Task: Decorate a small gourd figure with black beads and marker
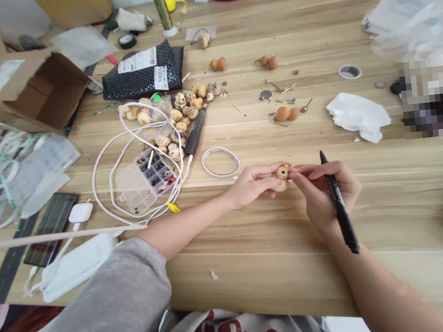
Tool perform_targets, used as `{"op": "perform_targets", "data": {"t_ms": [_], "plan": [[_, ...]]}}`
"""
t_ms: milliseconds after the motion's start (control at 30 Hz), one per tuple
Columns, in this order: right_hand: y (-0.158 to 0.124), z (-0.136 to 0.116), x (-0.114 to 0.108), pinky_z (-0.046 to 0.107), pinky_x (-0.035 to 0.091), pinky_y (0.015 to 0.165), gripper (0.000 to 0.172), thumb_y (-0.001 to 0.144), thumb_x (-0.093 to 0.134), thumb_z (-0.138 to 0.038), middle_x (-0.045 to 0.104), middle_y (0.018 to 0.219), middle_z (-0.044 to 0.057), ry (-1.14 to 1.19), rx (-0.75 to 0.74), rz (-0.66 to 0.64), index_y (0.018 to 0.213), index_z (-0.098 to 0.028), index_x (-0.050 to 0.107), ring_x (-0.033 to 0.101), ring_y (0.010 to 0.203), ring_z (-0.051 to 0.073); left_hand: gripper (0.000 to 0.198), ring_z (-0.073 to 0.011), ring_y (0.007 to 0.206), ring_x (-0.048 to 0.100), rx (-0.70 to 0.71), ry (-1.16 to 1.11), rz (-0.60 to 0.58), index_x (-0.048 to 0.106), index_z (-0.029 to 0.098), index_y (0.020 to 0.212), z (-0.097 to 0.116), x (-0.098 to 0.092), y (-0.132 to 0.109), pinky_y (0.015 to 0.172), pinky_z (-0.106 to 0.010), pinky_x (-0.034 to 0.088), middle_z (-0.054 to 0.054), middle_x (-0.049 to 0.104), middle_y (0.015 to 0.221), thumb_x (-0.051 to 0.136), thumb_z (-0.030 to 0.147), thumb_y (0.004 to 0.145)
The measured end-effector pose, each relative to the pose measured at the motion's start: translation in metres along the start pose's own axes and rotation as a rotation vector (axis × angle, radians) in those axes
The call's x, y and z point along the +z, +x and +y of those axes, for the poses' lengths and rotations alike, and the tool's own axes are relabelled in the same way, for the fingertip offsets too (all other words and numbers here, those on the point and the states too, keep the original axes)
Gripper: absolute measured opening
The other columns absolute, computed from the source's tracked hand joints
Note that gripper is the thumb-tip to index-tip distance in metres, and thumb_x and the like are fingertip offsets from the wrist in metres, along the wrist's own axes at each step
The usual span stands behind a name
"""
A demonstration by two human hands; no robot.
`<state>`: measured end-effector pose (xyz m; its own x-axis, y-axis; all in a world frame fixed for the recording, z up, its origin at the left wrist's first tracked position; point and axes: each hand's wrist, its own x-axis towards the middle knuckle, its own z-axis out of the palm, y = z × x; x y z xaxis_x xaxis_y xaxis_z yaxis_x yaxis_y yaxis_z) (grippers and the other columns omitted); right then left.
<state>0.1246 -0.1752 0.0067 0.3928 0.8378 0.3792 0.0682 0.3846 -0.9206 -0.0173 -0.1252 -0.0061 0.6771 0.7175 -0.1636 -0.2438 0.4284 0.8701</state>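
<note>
Over the near middle of the wooden table, my left hand (249,187) is closed around a small pale gourd (282,185). Its upper bulb, pointing toward my right fingers, carries a dark round spot. My right hand (319,192) has thumb and fingertips at the side of that bulb; whether they pinch a tiny piece there I cannot make out. A black marker pen (342,211) is held between the fingers of the same hand, slanting down toward my wrist. A white oval ring of cable (221,162) lies just beyond my left hand.
Brown gourds (288,113) lie farther back, beside small metal bits (265,95). Left are a compartment box of beads (154,173), looped white cable (93,174), a black pen-shaped tool (195,134) and painted gourds (182,114). Crumpled tissue (359,117) and a tape roll (350,71) are right.
</note>
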Motion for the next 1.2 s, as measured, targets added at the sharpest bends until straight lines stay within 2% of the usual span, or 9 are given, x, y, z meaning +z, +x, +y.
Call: {"op": "perform_targets", "data": {"t_ms": [367,467,633,800,1000,1100,1200], "plan": [[-0.002,-0.0022,0.0027,0.035,0.056,0.072,0.027,0.063,0.078,-0.011,0.071,0.071,-0.001,0.016,0.004,0.02,0.064,-0.02,0.052,0.069,0.072,0.018,0.033,-0.0068,0.066,0.05,0.012,0.007,-0.003,0.07,0.012,0.1,0.0028,0.0007,-0.0005,0.058,-0.023,0.043,-0.008,0.063,0.102,0.068,0.023,0.069],[-0.0015,-0.0016,0.0018,0.037,0.056,0.073,0.027,0.064,0.078,-0.012,0.071,0.072,0.0,0.012,0.004,0.018,0.064,-0.019,0.052,0.069,0.071,0.018,0.035,-0.0064,0.065,0.049,0.009,0.014,-0.01,0.07,0.013,0.102,0.004,0.0013,-0.0012,0.059,-0.024,0.043,-0.008,0.063,0.1,0.067,0.024,0.069],[0.0023,-0.0032,-0.0017,0.04,0.056,0.075,0.022,0.069,0.075,-0.015,0.07,0.072,0.0,0.085,0.013,-0.075,0.068,-0.02,0.054,0.069,0.072,0.018,0.043,-0.0073,0.068,0.048,0.012,0.0,-0.015,0.067,0.016,0.112,0.0054,0.0025,-0.0018,0.061,-0.023,0.043,-0.006,0.063,0.095,0.068,0.024,0.069],[0.0039,-0.0031,-0.0036,0.037,0.056,0.075,0.024,0.067,0.076,-0.013,0.069,0.073,-0.001,0.08,0.047,-0.093,0.072,-0.02,0.054,0.069,0.074,0.017,0.048,-0.0094,0.073,0.049,0.023,0.053,0.009,0.065,0.016,0.116,0.0075,0.0038,-0.0028,0.063,-0.023,0.044,-0.006,0.062,0.093,0.069,0.027,0.069],[0.0037,-0.0044,-0.0028,0.035,0.056,0.076,0.025,0.067,0.076,-0.014,0.069,0.074,-0.001,0.089,0.084,-0.135,0.072,-0.02,0.052,0.068,0.074,0.015,0.051,-0.0111,0.075,0.051,0.046,0.192,0.037,0.064,0.013,0.117,0.0081,0.003,-0.0075,0.061,-0.022,0.046,-0.009,0.062,0.097,0.063,0.044,0.077],[0.004,-0.0066,-0.0017,0.032,0.055,0.072,0.027,0.065,0.078,-0.015,0.068,0.073,-0.001,0.088,0.099,-0.147,0.072,-0.02,0.053,0.067,0.073,0.015,0.051,-0.0104,0.072,0.05,0.061,0.24,0.034,0.063,0.012,0.118,0.007,0.0022,-0.0084,0.058,-0.02,0.046,-0.008,0.062,0.09,0.06,0.046,0.079],[0.0042,-0.0074,-0.0012,0.032,0.055,0.072,0.028,0.064,0.079,-0.018,0.067,0.073,-0.001,0.087,0.135,-0.146,0.072,-0.02,0.053,0.066,0.072,0.015,0.049,-0.0112,0.075,0.051,0.075,0.263,0.038,0.063,0.014,0.117,0.0091,0.0038,-0.0085,0.057,-0.018,0.045,-0.008,0.062,0.093,0.06,0.046,0.079]]}}
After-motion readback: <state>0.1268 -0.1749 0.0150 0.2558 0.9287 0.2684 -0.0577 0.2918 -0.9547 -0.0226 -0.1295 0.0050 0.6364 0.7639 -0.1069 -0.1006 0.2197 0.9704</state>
